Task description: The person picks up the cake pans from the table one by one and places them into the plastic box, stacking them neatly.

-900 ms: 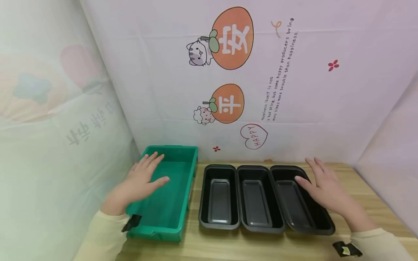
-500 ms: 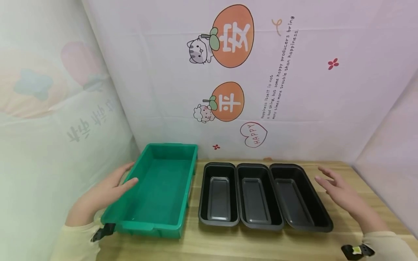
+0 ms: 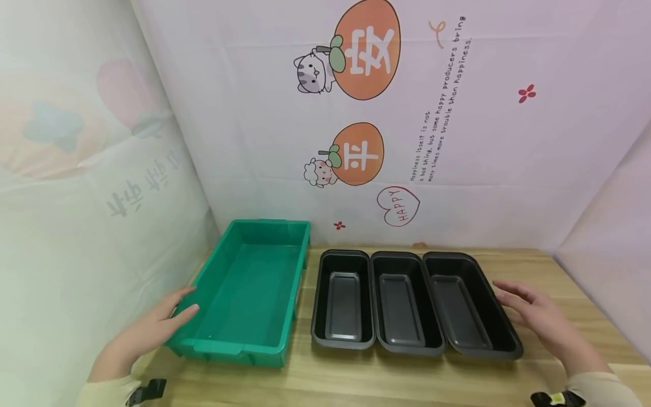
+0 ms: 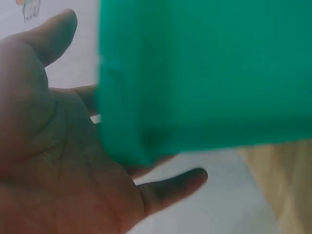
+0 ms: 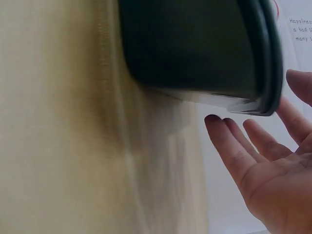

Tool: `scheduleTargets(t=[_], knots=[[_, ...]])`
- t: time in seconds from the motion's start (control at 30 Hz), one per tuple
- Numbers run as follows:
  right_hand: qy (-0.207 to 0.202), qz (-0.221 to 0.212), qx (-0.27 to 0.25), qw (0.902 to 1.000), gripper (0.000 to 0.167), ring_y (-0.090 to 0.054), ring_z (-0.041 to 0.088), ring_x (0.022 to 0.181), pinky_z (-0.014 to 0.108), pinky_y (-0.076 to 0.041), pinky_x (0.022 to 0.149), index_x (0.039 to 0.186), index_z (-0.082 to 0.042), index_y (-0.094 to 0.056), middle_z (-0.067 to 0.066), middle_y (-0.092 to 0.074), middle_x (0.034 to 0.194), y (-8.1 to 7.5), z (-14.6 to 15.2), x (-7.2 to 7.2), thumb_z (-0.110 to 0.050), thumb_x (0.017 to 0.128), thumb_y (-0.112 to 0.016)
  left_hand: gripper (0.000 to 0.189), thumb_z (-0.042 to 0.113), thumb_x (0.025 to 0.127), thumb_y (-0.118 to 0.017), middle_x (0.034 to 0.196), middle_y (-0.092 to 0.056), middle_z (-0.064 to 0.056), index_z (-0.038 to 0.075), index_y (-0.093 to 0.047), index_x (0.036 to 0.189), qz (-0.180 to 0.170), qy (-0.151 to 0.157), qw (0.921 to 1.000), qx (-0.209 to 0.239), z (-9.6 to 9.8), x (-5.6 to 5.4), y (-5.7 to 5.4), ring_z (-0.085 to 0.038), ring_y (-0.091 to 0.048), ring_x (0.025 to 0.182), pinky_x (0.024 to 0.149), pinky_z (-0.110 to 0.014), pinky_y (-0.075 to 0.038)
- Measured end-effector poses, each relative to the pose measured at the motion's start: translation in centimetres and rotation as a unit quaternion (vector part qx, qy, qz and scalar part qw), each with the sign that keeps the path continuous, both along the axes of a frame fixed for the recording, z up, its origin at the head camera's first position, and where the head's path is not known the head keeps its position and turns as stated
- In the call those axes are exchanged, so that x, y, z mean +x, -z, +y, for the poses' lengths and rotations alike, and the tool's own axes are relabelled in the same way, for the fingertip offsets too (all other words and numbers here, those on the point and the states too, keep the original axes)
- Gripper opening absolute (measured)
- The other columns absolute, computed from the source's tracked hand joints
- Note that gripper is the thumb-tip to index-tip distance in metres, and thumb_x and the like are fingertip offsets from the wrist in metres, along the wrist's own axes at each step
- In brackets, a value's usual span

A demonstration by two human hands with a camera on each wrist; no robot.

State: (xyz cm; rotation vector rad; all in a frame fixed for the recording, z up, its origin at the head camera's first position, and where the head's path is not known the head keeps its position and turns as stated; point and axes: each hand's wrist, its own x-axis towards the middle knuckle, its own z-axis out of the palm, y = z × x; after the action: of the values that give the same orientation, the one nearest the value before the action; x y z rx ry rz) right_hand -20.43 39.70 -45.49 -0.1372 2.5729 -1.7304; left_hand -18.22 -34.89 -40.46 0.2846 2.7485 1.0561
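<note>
A shallow green plastic tray lies at the left of the table, with nothing in it but a tiny pale speck. My left hand is at its left side, fingers extended; in the left wrist view the palm faces the tray's corner, some fingers partly hidden behind it. To the right stand three black loaf pans side by side: a left pan, a middle pan and a right pan. My right hand is beside the right pan's outer wall, fingers loosely spread, touching or nearly touching its rim.
A wooden table bears the tray and the pans. White printed cloth hangs behind them, and more cloth walls stand at the left and right.
My left hand has moved from over the tray to its left side, then lower. My right hand has moved from over the right pan to its outer side. The view has tilted slightly down.
</note>
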Motion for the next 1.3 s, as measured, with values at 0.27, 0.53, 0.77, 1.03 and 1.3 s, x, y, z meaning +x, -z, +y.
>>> scheduleTargets(t=[0.27, 0.53, 0.77, 1.03, 1.3], knots=[[0.012, -0.019, 0.02, 0.9995, 0.059, -0.055, -0.007, 0.103, 0.025, -0.053, 0.079, 0.147, 0.002, -0.039, -0.018, -0.048, 0.129, 0.9, -0.2, 0.1, -0.031, 0.101, -0.057, 0.07, 0.047, 0.103, -0.045, 0.159, -0.009, -0.027, 0.011, -0.018, 0.157, -0.035, -0.036, 0.9981, 0.037, -1.1, 1.0, 1.9, -0.055, -0.012, 0.14, 0.098, -0.072, -0.029], [0.013, -0.005, 0.059, 0.9981, 0.056, -0.038, -0.011, 0.111, 0.012, -0.043, 0.082, 0.145, -0.002, -0.044, -0.011, -0.045, 0.137, 2.5, -0.1, -0.2, -0.028, 0.099, -0.061, 0.065, 0.038, 0.104, -0.048, 0.16, -0.008, -0.025, 0.018, -0.017, 0.158, -0.032, -0.019, 0.9978, 0.056, -1.7, 1.1, 3.3, -0.056, -0.009, 0.14, 0.095, -0.076, -0.028], [0.008, 0.006, 0.021, 0.9997, 0.051, -0.046, -0.011, 0.108, 0.018, -0.049, 0.08, 0.143, 0.0, -0.047, -0.025, -0.047, 0.124, 3.1, -0.3, -0.5, -0.015, 0.097, -0.063, 0.063, 0.033, 0.104, -0.049, 0.162, -0.002, -0.019, 0.026, -0.016, 0.158, -0.061, -0.021, 0.992, 0.108, -2.4, 1.4, 3.6, -0.053, -0.001, 0.142, 0.096, -0.078, -0.023], [0.006, -0.006, -0.017, 0.9998, 0.051, -0.059, -0.001, 0.098, 0.03, -0.057, 0.074, 0.143, -0.003, -0.049, -0.031, -0.05, 0.116, 3.1, -0.1, -0.7, -0.003, 0.094, -0.064, 0.063, 0.029, 0.104, -0.049, 0.163, 0.0, -0.016, 0.029, -0.016, 0.158, -0.054, -0.02, 0.9912, 0.119, -2.6, 1.5, 3.7, -0.053, 0.0, 0.142, 0.094, -0.079, -0.022], [0.0, -0.023, -0.044, 0.9988, 0.054, -0.064, 0.009, 0.095, 0.033, -0.057, 0.074, 0.145, -0.006, -0.047, -0.03, -0.049, 0.118, 3.0, -0.2, -0.9, -0.003, 0.094, -0.064, 0.062, 0.026, 0.105, -0.049, 0.162, 0.001, -0.017, 0.027, -0.016, 0.158, -0.055, -0.015, 0.9897, 0.131, -2.9, 1.3, 4.2, -0.053, 0.002, 0.142, 0.095, -0.081, -0.017]])
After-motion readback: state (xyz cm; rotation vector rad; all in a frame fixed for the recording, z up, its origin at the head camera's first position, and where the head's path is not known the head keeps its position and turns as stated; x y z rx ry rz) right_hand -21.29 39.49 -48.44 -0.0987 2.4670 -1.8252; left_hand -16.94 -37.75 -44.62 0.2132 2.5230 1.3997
